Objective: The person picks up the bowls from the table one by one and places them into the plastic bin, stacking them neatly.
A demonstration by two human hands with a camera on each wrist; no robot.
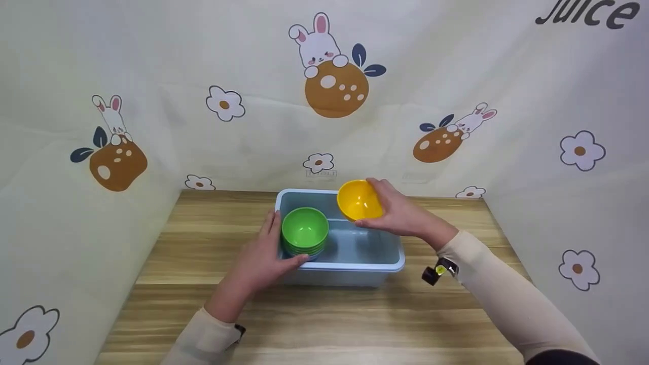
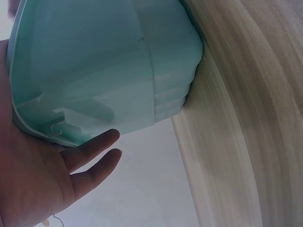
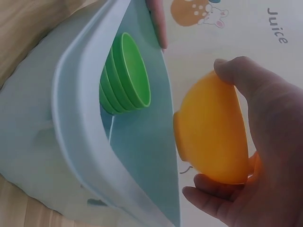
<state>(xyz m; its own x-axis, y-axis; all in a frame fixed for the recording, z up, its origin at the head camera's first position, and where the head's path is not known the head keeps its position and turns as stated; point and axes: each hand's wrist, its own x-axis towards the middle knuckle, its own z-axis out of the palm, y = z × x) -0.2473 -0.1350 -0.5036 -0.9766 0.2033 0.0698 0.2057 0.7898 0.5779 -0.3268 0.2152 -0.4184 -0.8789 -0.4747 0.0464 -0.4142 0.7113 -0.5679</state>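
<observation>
My right hand (image 1: 400,210) grips a yellow bowl (image 1: 355,202) by its rim, with the thumb on one side and fingers on the other. The bowl is tilted, above the back right part of a light blue plastic bin (image 1: 355,266). Inside the bin's left end stands a stack of green bowls (image 1: 305,228), with something bluish at its bottom. My left hand (image 1: 261,258) rests at the bin's left front corner, its thumb over the front rim. In the left wrist view two straight fingers (image 2: 97,172) lie beside the bin's outer wall.
The bin stands on a wooden table (image 1: 324,324) near its back edge. Pale cloth walls (image 1: 253,147) with rabbit, fruit and flower prints enclose the back and both sides. Small dark devices (image 1: 431,275) sit at the wrists.
</observation>
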